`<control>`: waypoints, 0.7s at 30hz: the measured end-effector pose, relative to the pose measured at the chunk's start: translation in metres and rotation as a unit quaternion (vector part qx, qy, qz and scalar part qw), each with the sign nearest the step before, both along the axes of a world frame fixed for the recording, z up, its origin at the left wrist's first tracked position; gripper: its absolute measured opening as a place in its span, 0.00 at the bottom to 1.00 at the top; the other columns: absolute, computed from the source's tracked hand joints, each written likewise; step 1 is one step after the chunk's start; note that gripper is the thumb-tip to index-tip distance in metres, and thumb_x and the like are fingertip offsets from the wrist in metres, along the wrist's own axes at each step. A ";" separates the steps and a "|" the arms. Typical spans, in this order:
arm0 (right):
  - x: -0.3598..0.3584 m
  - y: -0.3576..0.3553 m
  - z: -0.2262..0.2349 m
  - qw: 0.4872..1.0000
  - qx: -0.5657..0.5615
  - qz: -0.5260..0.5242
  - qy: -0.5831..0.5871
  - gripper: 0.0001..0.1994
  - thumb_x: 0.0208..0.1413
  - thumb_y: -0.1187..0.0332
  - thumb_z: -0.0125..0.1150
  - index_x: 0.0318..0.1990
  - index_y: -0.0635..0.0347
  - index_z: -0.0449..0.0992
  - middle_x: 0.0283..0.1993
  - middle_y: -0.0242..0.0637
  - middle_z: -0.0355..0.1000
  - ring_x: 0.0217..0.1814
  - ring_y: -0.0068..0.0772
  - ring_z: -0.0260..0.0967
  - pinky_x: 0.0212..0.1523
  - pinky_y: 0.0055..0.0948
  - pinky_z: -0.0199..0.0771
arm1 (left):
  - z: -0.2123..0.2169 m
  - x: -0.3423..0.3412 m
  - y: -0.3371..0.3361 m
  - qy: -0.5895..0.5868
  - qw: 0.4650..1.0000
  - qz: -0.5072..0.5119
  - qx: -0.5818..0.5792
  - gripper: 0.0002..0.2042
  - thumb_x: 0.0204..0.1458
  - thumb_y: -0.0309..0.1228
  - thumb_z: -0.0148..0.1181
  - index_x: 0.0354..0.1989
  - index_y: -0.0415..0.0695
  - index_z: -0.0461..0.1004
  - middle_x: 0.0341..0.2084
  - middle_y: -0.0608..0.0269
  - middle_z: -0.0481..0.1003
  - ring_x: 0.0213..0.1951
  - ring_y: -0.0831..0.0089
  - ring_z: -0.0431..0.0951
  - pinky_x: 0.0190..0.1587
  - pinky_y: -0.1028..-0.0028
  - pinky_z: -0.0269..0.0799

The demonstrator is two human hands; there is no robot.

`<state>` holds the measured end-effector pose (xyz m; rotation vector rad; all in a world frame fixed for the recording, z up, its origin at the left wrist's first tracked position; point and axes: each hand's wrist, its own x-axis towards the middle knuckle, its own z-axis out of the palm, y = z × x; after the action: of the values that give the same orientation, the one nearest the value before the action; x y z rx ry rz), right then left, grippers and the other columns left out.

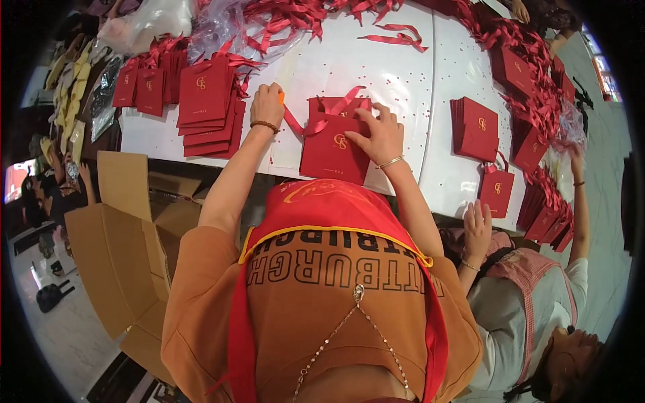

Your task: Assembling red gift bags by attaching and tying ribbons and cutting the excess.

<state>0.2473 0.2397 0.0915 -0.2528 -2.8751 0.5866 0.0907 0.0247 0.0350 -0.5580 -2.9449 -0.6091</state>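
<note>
In front of me a red paper gift bag [334,156] with a gold emblem lies flat on the white table, another red bag [322,105] showing just beyond its top edge. A pink-red ribbon [346,101] loops across their tops. My right hand [384,138] rests at the front bag's upper right corner, its thumb and fingers spread and touching the bag and the ribbon area. Left of the bags, my left hand [267,104] is closed around a small orange object [281,98], mostly hidden by the fingers. The ribbon's left end runs close to this hand.
Stacked red bags [205,101] stand on the left; more bags [475,127] are on the right. Loose ribbons [396,37] and small red dots lie across the table [322,60]. An open cardboard box [117,248] is at my left. A co-worker's hand [477,232] is at the right.
</note>
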 end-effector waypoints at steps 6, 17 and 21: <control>0.014 -0.006 -0.004 0.997 -0.079 0.005 -0.001 0.21 0.39 0.59 0.65 0.45 0.45 0.71 0.46 0.39 0.63 0.39 0.40 0.66 0.34 0.35 0.69 | 0.003 -0.013 0.004 -0.121 0.960 0.057 0.245 0.07 0.48 0.21 0.45 0.35 0.41 0.69 0.27 0.58 0.70 0.29 0.68 0.75 0.31 0.70 0.69; 0.017 -0.008 0.002 0.991 -0.128 0.001 -0.030 0.20 0.41 0.71 0.62 0.45 0.47 0.69 0.44 0.42 0.62 0.35 0.44 0.69 0.32 0.37 0.72 | 0.059 0.083 0.067 -0.422 0.821 -0.142 0.358 0.08 0.50 0.23 0.51 0.37 0.36 0.72 0.25 0.62 0.74 0.27 0.80 0.73 0.26 0.82 0.69; 0.019 -0.006 0.004 0.987 -0.162 -0.004 -0.026 0.19 0.39 0.74 0.62 0.42 0.49 0.68 0.46 0.42 0.60 0.34 0.48 0.68 0.33 0.39 0.72 | 0.045 0.092 0.074 -0.390 0.814 -0.098 0.419 0.06 0.47 0.21 0.53 0.34 0.35 0.72 0.22 0.60 0.74 0.20 0.79 0.73 0.21 0.80 0.71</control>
<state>0.2666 0.2340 0.0958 -0.3320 -2.8136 1.0599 0.1823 0.0982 0.0805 -0.5738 -2.7070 -2.4840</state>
